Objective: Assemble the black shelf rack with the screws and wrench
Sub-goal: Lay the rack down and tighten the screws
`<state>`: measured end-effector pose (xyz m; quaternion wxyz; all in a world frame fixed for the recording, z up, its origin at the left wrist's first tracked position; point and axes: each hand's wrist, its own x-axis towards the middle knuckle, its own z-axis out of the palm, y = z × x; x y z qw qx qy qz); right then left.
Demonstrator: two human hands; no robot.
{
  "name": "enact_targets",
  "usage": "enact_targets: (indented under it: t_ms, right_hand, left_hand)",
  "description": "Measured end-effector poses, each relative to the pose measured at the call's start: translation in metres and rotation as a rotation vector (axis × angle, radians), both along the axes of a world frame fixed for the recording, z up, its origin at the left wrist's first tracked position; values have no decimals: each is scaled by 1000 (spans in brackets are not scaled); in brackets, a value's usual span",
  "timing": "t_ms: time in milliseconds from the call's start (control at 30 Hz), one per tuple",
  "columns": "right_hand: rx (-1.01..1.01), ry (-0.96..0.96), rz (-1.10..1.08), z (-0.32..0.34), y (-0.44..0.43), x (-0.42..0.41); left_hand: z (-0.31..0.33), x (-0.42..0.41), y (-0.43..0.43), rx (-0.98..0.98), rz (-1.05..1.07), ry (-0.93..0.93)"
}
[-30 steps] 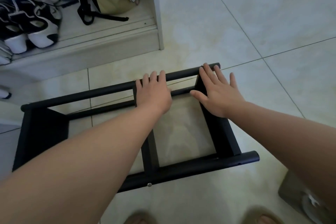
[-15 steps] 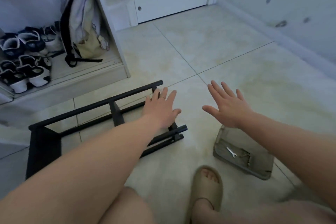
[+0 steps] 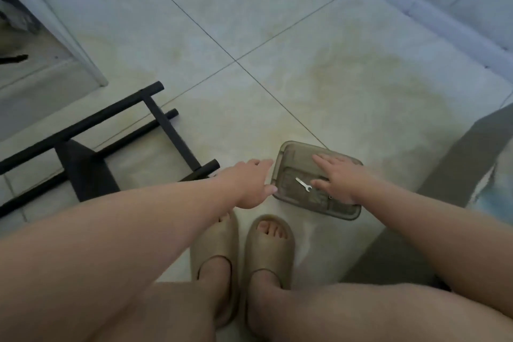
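Observation:
The black shelf rack (image 3: 91, 144) lies on the tiled floor at the left, partly cut off by the frame edge. A translucent grey-brown tray (image 3: 294, 154) sits on the floor in front of my feet, and a small silver wrench (image 3: 303, 184) lies inside it. My right hand (image 3: 340, 179) is spread flat over the tray, fingers straight, just right of the wrench. With its fingers extended, my left hand (image 3: 249, 184) hovers at the tray's left edge and holds nothing. Small dark bits, perhaps screws, show in the tray beside my right hand.
My feet in tan slides (image 3: 241, 255) stand just below the tray. A white cabinet edge (image 3: 69, 44) rises at the upper left, a wall baseboard (image 3: 444, 25) runs along the upper right, and a grey furniture edge (image 3: 472, 158) stands at the right.
Both hands left the rack and swung right and down to the tray. The view turned from the rack toward the tray and my feet.

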<state>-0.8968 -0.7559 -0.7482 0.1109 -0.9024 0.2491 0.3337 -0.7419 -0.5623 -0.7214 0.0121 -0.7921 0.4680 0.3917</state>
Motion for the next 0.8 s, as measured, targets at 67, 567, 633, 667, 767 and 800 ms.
enact_targets:
  t_ms: [67, 567, 633, 667, 767, 800]
  right_hand:
    - [20, 63, -37, -30, -4, -1]
    - [-159, 72, 76, -150, -32, 2]
    - [-157, 63, 83, -154, -33, 3]
    - [-155, 55, 89, -154, -34, 4]
    - [-160, -5, 83, -142, -35, 5]
    - [-151, -35, 64, -133, -35, 6]
  left_hand:
    - [-32, 2, -7, 26, 100, 120]
    - [-139, -7, -28, -261, 465, 361]
    - [-138, -9, -27, -263, 480, 383]
    - [-138, -9, -26, -256, 479, 387]
    - [-135, -5, -26, -190, 462, 391]
    - [-132, -3, -26, -150, 458, 387]
